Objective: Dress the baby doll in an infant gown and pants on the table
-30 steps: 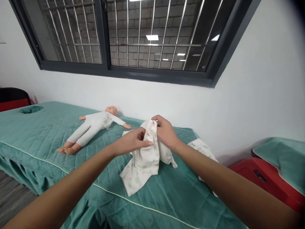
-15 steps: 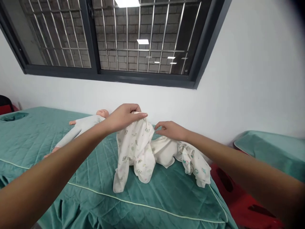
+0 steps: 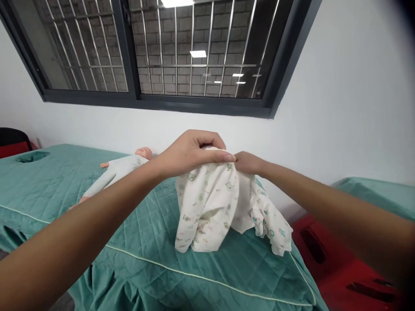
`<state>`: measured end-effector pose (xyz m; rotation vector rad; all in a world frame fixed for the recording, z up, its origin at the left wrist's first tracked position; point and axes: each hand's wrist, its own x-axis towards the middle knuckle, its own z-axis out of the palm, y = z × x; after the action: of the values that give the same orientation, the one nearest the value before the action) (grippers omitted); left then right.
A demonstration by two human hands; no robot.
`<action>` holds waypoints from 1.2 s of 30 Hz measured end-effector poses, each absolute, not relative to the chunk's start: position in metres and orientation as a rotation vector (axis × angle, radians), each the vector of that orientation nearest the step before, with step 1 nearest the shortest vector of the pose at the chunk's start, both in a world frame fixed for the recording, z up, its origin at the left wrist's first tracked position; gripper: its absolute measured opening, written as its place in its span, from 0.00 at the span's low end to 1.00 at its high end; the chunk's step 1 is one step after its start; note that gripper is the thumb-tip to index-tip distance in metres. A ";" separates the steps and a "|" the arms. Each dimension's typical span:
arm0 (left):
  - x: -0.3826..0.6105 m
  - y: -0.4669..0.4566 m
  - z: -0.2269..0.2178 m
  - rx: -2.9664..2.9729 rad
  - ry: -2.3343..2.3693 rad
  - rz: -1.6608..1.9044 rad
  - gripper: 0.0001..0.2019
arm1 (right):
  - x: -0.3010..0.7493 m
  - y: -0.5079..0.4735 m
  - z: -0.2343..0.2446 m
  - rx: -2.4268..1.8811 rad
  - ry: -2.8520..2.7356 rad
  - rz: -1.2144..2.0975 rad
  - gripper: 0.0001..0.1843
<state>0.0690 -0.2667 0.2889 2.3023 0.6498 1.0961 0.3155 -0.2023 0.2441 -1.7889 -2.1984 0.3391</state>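
Observation:
My left hand [image 3: 193, 152] pinches the upper edge of a white baby garment [image 3: 212, 205] printed with small green and brown figures, between thumb and fingers. The garment hangs in folds, its lower parts at the green bed cover. My right hand [image 3: 249, 163] is closed at the garment's upper right edge, close to my left thumb; its fingertips are hidden. Beneath my right hand is plain white cloth [image 3: 243, 205]. Beside that, a crumpled white cloth [image 3: 274, 224] with teal prints lies near the bed's right end.
A baby doll [image 3: 119, 169] in pale clothes lies on the quilted green bed cover [image 3: 142, 229], partly behind my left arm. A red plastic chair [image 3: 337, 259] stands at the right, with green fabric [image 3: 376, 194] behind. The wall and barred window [image 3: 201, 56] are beyond.
My left hand has carried the garment to the right and slightly up. My right hand has closed at its edge, and the two hands have come together.

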 end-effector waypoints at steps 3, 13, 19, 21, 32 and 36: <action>0.080 -0.266 0.282 2.302 0.611 1.169 0.14 | 0.300 -0.218 0.256 -1.440 -1.933 0.657 0.10; 0.088 -0.230 0.233 2.005 0.902 1.526 0.15 | 0.263 -0.254 0.238 -1.008 -1.537 1.475 0.16; 0.079 -0.222 0.213 1.857 0.841 1.306 0.17 | 0.265 -0.258 0.236 -1.017 -1.683 1.501 0.22; 0.074 -0.221 0.205 1.811 0.751 1.161 0.18 | 0.265 -0.256 0.238 -1.059 -1.755 1.413 0.24; 0.053 -0.209 0.190 2.325 1.034 0.723 0.19 | 0.273 -0.254 0.252 -1.322 -2.163 0.732 0.12; 0.049 -0.214 0.200 2.614 1.458 0.862 0.14 | 0.280 -0.253 0.246 -1.472 -2.190 0.193 0.17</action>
<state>0.0494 -0.2139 0.1998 2.6144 1.4576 0.8618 0.2800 -0.2527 0.2456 -1.4716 -2.1898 0.1932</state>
